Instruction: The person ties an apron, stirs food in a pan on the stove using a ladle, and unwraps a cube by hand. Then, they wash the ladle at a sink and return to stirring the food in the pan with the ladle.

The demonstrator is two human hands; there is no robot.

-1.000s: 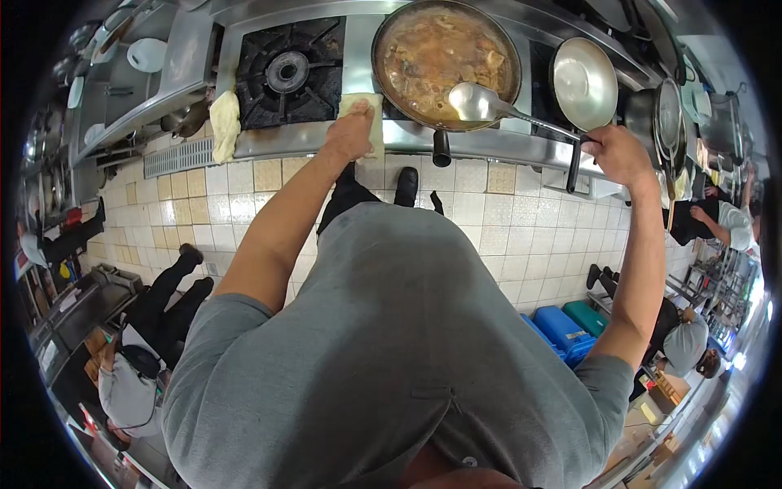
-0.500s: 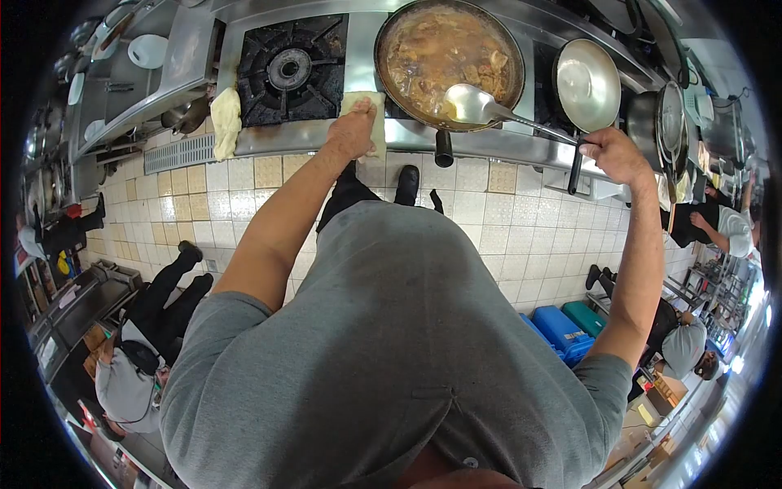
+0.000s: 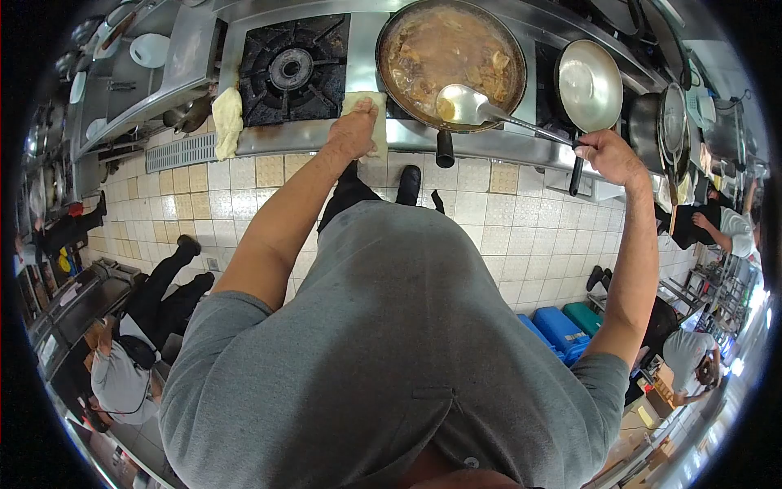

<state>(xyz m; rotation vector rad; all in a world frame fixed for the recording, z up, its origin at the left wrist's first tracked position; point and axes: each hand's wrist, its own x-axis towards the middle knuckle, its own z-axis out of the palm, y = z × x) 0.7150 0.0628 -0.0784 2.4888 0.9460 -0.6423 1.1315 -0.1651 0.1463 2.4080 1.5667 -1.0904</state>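
My right hand (image 3: 614,156) grips the end of a long-handled metal cooking spoon (image 3: 469,107). The spoon's bowl rests low at the near rim of a wide pan (image 3: 445,150), and a little brown liquid shows at its tip. Brown, bubbling stew with chunks (image 3: 452,57) fills the pan. At the stove's front edge, left of the pan, my left hand (image 3: 355,130) is closed on a folded pale cloth (image 3: 380,140), its fingertips partly hidden. Beside my right hand, the dark handle of a smaller silvery frying pan (image 3: 588,85) points toward me.
An unused burner (image 3: 292,69) lies left of the pan, with another crumpled cloth (image 3: 227,122) beside it. Dark pots (image 3: 652,130) stand at the right. Blue bins (image 3: 562,328) sit behind me on the right. Co-workers (image 3: 122,379) are behind me on both sides.
The spoon's bowl has shifted slightly left along the near side of the pan, and my right hand has moved slightly with it. My left hand stays on the cloth. Co-workers behind have changed posture.
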